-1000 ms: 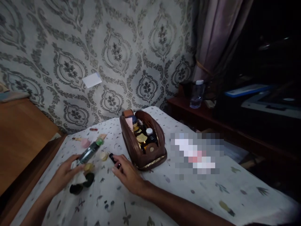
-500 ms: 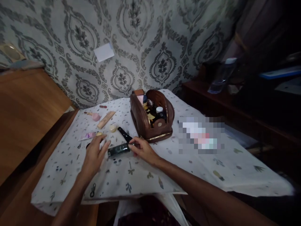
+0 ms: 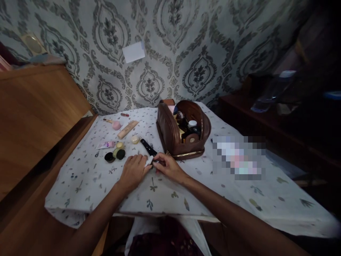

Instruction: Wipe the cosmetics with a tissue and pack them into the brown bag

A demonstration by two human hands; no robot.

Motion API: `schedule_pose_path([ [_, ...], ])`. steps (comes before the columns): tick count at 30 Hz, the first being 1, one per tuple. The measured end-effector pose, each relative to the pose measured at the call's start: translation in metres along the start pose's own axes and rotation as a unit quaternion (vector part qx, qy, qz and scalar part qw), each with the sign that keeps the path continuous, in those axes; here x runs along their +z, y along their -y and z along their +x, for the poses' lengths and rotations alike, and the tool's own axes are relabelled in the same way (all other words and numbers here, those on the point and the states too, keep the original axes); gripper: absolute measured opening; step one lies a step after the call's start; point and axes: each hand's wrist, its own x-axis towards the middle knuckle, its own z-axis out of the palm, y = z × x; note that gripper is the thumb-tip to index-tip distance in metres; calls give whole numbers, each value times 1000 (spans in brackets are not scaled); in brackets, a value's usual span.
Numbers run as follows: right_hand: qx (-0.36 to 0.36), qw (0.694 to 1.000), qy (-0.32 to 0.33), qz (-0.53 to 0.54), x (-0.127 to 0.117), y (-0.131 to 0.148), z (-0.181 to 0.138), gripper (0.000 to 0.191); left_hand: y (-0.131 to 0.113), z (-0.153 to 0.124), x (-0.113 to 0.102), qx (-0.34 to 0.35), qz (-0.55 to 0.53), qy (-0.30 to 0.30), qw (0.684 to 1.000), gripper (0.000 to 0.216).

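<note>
My right hand [image 3: 172, 169] is closed around one end of a small dark bottle [image 3: 157, 162], most of which is hidden by the fingers. My left hand [image 3: 134, 170] is closed over a white wipe [image 3: 149, 160], a bit of which pokes out by the thumb against the bottle. Just beyond the hands lies a black tube [image 3: 147, 147]. A brown cosmetic bag [image 3: 170, 138] stands unzipped behind my right hand, with bottles and jars inside. Left of my left hand are a dark round lid [image 3: 109, 157], another dark lid [image 3: 120, 154] and a yellowish jar [image 3: 119, 145].
Farther back on the patterned tablecloth [image 3: 87, 177] lie a beige tube [image 3: 128, 129], a cream-coloured jar [image 3: 134, 139], a pink-and-purple tube [image 3: 106, 145] and a pink item [image 3: 116, 125]. A pixelated item [image 3: 237, 156] is at the right. Wooden furniture [image 3: 39, 117] borders the left.
My left hand has moved right with the wipe, from beside the bottle's end to close against my right hand, covering the bottle. The lids and jar on the left are uncovered. The view has shifted.
</note>
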Motion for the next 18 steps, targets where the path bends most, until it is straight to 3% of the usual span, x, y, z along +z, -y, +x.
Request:
schedule_pose_path([
  [9, 21, 1000, 0, -3, -2, -5, 2, 38, 37, -38, 8, -97, -70, -6, 993, 37],
  [18, 35, 999, -3, 10, -2, 1, 2, 46, 47, -56, 3, -184, -171, -5, 968, 42],
])
